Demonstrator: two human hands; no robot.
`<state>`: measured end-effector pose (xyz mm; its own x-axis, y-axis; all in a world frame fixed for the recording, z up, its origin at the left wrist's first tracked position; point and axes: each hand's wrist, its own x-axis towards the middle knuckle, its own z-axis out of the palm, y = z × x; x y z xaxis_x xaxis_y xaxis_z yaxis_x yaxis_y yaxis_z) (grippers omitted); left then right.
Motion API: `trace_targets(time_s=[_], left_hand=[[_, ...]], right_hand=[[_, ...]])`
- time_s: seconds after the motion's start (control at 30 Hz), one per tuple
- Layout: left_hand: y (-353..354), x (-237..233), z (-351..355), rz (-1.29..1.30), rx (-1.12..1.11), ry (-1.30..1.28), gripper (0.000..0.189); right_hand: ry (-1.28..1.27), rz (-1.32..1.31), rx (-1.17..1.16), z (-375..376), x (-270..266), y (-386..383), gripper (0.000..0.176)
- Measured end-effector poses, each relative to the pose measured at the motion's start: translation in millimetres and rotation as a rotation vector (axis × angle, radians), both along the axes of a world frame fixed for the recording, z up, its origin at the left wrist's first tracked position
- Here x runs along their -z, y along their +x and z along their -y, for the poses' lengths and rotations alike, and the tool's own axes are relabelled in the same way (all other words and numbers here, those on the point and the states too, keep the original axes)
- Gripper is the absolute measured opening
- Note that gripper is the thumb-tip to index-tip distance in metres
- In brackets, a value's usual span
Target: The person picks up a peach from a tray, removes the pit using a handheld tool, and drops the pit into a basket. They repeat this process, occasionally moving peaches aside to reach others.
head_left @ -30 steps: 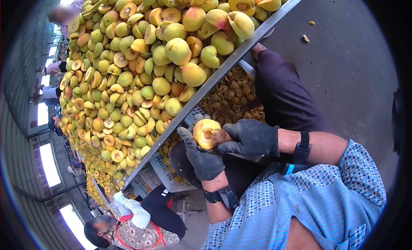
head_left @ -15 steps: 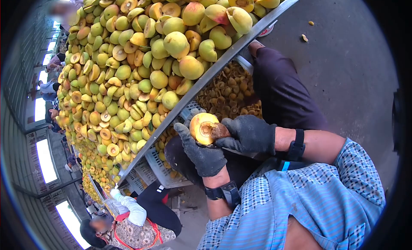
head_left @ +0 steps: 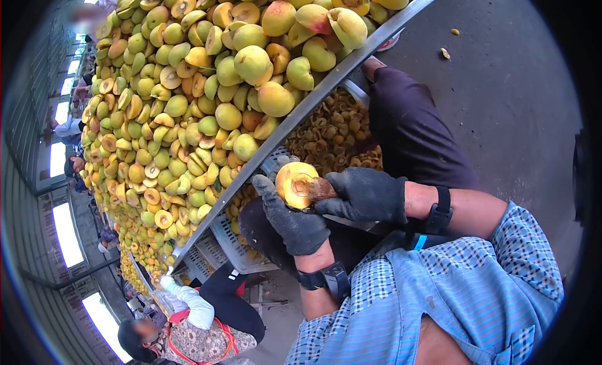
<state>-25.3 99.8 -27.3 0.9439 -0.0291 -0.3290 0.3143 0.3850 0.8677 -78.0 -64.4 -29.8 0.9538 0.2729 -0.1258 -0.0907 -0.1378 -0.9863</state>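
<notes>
"How much room do those hands have?"

"Not a lot. The left hand (head_left: 291, 219) is near the metal rim (head_left: 295, 121) of the bench, which cuts slantwise past it; how wide the gap is, I can't tell. Both hands are over the lap, between that rim and the blue checked shirt (head_left: 433, 283). Beyond the right leg (head_left: 417, 126), grey floor (head_left: 501, 101) spreads wide, with two small scraps lying on it."

"And under the rim?"

"A bin with a white edge (head_left: 356, 92), full of brownish cut pieces (head_left: 332, 130), just beyond the hands. A slatted crate (head_left: 229, 243) sits nearer the other worker (head_left: 204, 340)."

"What's being held?"

"A fruit half (head_left: 292, 184), cut face up, in the left hand, gloved fingers cupped round it. It's round and yellow-orange, with a browner ring about the middle."

"And the right hand (head_left: 367, 194)?"

"Its fingers are clenched on a brown tool (head_left: 323, 189), whose end meets the middle of the cut face. I can't make out the tip. Behind, green and yellow halves are heaped right up to the rim."
</notes>
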Motion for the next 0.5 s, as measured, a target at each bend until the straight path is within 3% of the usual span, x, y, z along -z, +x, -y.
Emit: trace_targets(time_s=[0.13, 0.2, 0.27, 0.33, 0.37, 0.43, 0.47, 0.5], left_hand=[[-3.7, -7.8, 12.8, 0.05, -0.044, 0.045, 0.057], [-3.8, -12.6, 13.4, 0.067, -0.024, 0.081, 0.056], [-4.4, -21.3, 15.4, 0.085, -0.006, 0.112, 0.055], [-8.6, -32.0, 19.8, 0.243, 0.046, 0.342, 0.053], [-10.4, -33.4, 18.5, 0.239, 0.053, 0.338, 0.053], [-13.7, -39.5, 16.7, 0.794, 0.144, 1.103, 0.054], [-14.0, -41.1, 19.4, 0.796, 0.145, 1.104, 0.054], [-13.4, -42.7, 25.6, 0.562, 0.052, 0.783, 0.052]], right_hand=[[0.086, -0.026, -0.007, 1.4, 2.0, 4.1, 0.041], [-0.047, -0.066, -0.026, 3.6, -0.3, 3.0, 0.042], [-0.018, -0.042, -0.018, 4.3, 2.3, 0.7, 0.039], [0.005, -0.026, 0.002, 6.1, 5.3, -3.3, 0.037], [0.047, -0.01, -0.002, 5.5, 6.5, -4.9, 0.037], [0.089, 0.01, -0.009, 2.5, 8.8, -7.2, 0.036], [0.184, -0.001, -0.011, 0.2, 9.9, -7.9, 0.036], [0.281, -0.012, -0.013, -1.7, 10.0, -9.2, 0.036]])
